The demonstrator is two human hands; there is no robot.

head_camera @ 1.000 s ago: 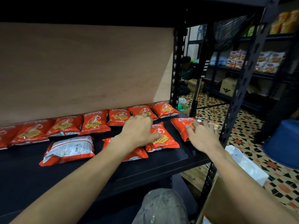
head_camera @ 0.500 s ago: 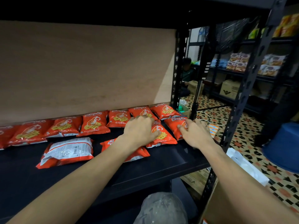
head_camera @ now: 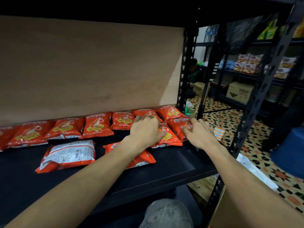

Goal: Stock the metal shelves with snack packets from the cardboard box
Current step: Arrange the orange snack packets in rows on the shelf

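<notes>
Red packets (head_camera: pixel 170 137) are being squared into rows on shelf (head_camera: pixel 164 170); left hand (head_camera: pixel 144 131) and right hand (head_camera: pixel 200 134) are pressing, fingers seemingly flat, not gripping.

Packets (head_camera: pixel 97 124): red-orange front, yellow lettering, white figure, white strip along the lower edge.
Turned packet (head_camera: pixel 69 153): white back with dark print and a barcode, red-orange border.
Shelf (head_camera: pixel 164 171): plain black.
Backboard (head_camera: pixel 90 66): pale brown, faint grain.
Posts (head_camera: pixel 185 68): black, with a row of keyhole slots.
Floor (head_camera: pixel 263 145): tiles in cream, orange and black, in a repeating geometric star pattern.
Box (head_camera: pixel 243 211): plain brown.
Far box (head_camera: pixel 238 92): pale brown, dark print.
Tub (head_camera: pixel 289 153): blue.
Cable (head_camera: pixel 222 124): white.
Bag (head_camera: pixel 256 170): white.
Far packets (head_camera: pixel 248 63): orange and white with dark patches.
Top packets (head_camera: pixel 268 30): yellow-green.
Knee (head_camera: pixel 166 214): mottled grey.
</notes>
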